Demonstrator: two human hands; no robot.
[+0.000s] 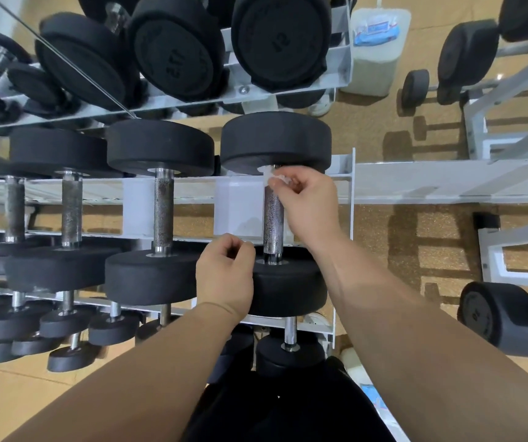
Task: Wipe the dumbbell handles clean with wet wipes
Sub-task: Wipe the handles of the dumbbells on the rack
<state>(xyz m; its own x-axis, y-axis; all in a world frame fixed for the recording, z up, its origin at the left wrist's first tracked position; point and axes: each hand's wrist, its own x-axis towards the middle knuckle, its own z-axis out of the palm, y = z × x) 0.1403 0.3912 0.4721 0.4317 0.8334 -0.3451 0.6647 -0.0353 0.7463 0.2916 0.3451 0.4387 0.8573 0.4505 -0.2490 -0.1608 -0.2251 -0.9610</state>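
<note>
From my feed: right hand (pixel 307 199) reaches in, pinching the wet wipe (pixel 272 177) at the top of the dumbbell handle (pixel 273 218), mid-frame. Left hand (pixel 224 275) is curled just lower left of it, can't tell if it's holding anything.

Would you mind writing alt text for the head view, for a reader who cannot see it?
A person's right hand pinches a white wet wipe against the far end of a dumbbell's knurled handle on a white rack. The left hand, fingers curled, sits by the near weight; more dumbbells line the rack.
</note>
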